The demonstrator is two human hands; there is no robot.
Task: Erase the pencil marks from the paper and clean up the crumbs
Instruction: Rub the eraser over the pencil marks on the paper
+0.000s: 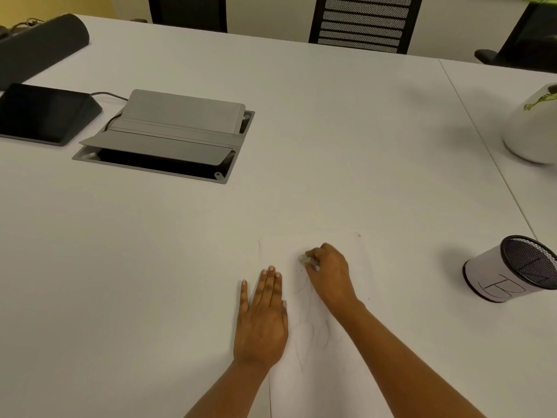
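Observation:
A white sheet of paper [355, 372] lies on the white table in front of me, hard to tell from the tabletop. Faint pencil marks [316, 330] curl across its middle, and short strokes [260, 250] show near its upper left corner. My left hand [261, 321] lies flat with straight fingers on the paper's left edge. My right hand [330, 271] pinches a small pale eraser [302, 259] against the paper's upper part. Tiny dark specks lie around the marks.
A mesh pencil cup [512, 268] wrapped in labelled paper stands at the right. A white plant pot [532, 131] sits further back right. A grey cable box [168, 137] with raised lids and a black tablet device [45, 113] are at the left. Chairs stand behind the table.

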